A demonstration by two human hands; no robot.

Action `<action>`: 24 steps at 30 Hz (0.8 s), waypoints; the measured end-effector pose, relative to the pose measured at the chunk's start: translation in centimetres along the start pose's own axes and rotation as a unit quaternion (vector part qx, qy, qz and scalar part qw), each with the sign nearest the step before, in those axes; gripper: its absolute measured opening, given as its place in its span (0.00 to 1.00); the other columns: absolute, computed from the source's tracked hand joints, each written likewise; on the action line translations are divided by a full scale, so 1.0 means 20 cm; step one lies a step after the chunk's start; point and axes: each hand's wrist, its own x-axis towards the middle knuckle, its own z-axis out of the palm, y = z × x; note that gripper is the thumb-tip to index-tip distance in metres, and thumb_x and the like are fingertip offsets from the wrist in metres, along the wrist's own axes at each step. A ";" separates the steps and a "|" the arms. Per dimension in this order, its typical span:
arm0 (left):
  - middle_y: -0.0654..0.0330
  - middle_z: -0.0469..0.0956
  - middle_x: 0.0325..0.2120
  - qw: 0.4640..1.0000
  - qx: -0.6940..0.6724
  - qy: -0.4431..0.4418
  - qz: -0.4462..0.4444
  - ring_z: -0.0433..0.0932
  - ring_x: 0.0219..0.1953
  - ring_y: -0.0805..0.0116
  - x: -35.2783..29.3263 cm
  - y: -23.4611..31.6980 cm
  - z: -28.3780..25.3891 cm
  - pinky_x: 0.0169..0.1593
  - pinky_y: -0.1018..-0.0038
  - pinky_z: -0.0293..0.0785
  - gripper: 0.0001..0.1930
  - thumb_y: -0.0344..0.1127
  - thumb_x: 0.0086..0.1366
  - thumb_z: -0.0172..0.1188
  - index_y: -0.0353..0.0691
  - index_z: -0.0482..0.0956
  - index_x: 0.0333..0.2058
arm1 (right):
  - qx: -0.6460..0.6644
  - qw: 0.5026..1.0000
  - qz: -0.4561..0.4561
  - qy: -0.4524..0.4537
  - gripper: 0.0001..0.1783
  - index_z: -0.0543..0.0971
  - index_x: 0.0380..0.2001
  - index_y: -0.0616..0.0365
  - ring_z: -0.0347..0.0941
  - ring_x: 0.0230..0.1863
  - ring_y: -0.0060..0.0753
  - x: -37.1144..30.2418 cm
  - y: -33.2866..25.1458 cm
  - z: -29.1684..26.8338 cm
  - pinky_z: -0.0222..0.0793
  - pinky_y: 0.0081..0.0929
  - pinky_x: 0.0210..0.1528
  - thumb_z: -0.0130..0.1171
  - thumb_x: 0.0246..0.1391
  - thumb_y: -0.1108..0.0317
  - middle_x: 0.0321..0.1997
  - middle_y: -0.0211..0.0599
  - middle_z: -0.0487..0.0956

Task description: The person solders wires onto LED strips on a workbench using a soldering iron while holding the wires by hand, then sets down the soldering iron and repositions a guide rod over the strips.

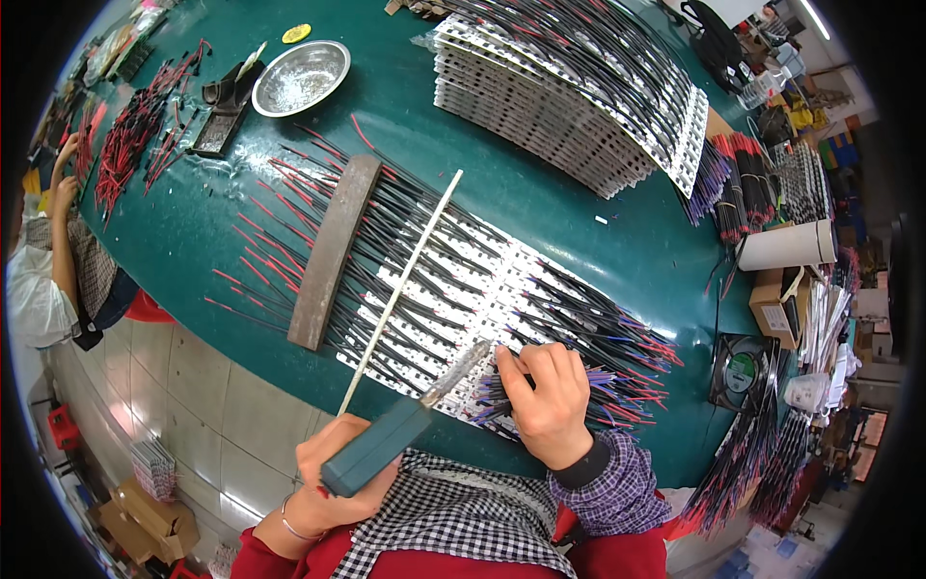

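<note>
My left hand [338, 463] grips a green-bodied tool [386, 439] with a long, crusted metal tip. That tip rests at or just above a white perforated panel [502, 289]. Beside it, my right hand [550, 396] is closed with its fingertips down on the panel; what they pinch is hidden. Rows of black wires [598, 318] with red and blue ends lie across both sides of the panel. A grey-brown bar [335, 251] lies over the wires on the left, and a thin pale stick [403, 280] crosses them parallel to it.
A tall stack of wired panels [559, 116] stands at the back of the green table [395, 96]. A metal bowl [301, 79], a dark holder [222, 111] and loose red-black wires [135, 140] are at far left, near another person's hands [64, 183]. A round fan [743, 372] is at right.
</note>
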 end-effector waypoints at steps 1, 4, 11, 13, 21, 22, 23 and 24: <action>0.52 0.82 0.30 1.000 0.015 0.015 0.000 0.83 0.29 0.60 -0.01 0.02 -0.01 0.31 0.73 0.77 0.10 0.22 0.48 0.72 0.30 0.83 0.31 | 0.000 1.000 -0.001 0.000 0.17 0.83 0.42 0.66 0.71 0.37 0.36 0.00 0.00 0.00 0.65 0.33 0.36 0.61 0.47 0.73 0.36 0.36 0.74; 0.52 0.83 0.31 0.999 0.019 0.038 -0.007 0.83 0.30 0.60 -0.03 0.03 -0.02 0.32 0.72 0.79 0.10 0.21 0.49 0.72 0.30 0.84 0.32 | 0.000 1.000 -0.004 0.000 0.17 0.83 0.42 0.66 0.71 0.37 0.36 0.01 -0.01 -0.01 0.64 0.33 0.36 0.61 0.47 0.72 0.36 0.36 0.74; 0.51 0.84 0.35 0.998 -0.012 0.056 -0.016 0.85 0.33 0.61 -0.05 0.03 -0.01 0.37 0.73 0.81 0.13 0.22 0.52 0.73 0.29 0.84 0.38 | 0.076 0.997 0.001 0.018 0.23 0.83 0.48 0.66 0.74 0.39 0.36 0.01 -0.03 -0.08 0.70 0.32 0.36 0.61 0.44 0.77 0.38 0.37 0.75; 0.51 0.84 0.35 0.998 -0.021 0.060 -0.027 0.85 0.33 0.61 -0.07 0.01 0.00 0.37 0.73 0.81 0.14 0.22 0.52 0.72 0.29 0.84 0.39 | 0.105 0.993 -0.007 0.046 0.25 0.83 0.50 0.65 0.75 0.38 0.35 0.00 -0.04 -0.09 0.71 0.31 0.35 0.61 0.44 0.78 0.38 0.38 0.76; 0.49 0.84 0.35 0.997 -0.030 0.070 -0.030 0.85 0.33 0.61 -0.10 -0.01 -0.02 0.37 0.73 0.81 0.14 0.22 0.52 0.72 0.28 0.84 0.39 | 0.012 0.998 0.056 -0.013 0.35 0.76 0.62 0.67 0.68 0.35 0.36 -0.03 -0.05 -0.03 0.69 0.32 0.39 0.61 0.46 0.82 0.37 0.37 0.70; 0.49 0.84 0.35 0.997 -0.024 0.072 -0.020 0.85 0.32 0.61 -0.09 -0.01 -0.01 0.36 0.73 0.81 0.14 0.22 0.52 0.72 0.28 0.84 0.39 | 0.020 0.998 0.052 -0.031 0.35 0.76 0.63 0.67 0.68 0.35 0.36 -0.04 -0.05 -0.04 0.69 0.32 0.39 0.60 0.46 0.83 0.37 0.37 0.69; 0.49 0.84 0.35 0.997 -0.018 0.074 -0.010 0.85 0.32 0.61 -0.09 -0.01 -0.02 0.36 0.73 0.81 0.14 0.22 0.52 0.72 0.27 0.84 0.39 | 0.029 0.997 0.047 -0.049 0.35 0.75 0.63 0.68 0.67 0.36 0.37 -0.04 -0.05 -0.04 0.69 0.32 0.38 0.60 0.47 0.83 0.37 0.37 0.69; 0.49 0.84 0.35 0.997 -0.018 0.076 -0.011 0.85 0.32 0.61 -0.10 -0.01 -0.02 0.36 0.73 0.81 0.14 0.22 0.52 0.72 0.27 0.84 0.39 | 0.030 0.997 0.045 -0.049 0.35 0.75 0.63 0.68 0.67 0.36 0.37 -0.04 -0.05 -0.04 0.69 0.32 0.38 0.60 0.47 0.83 0.37 0.37 0.69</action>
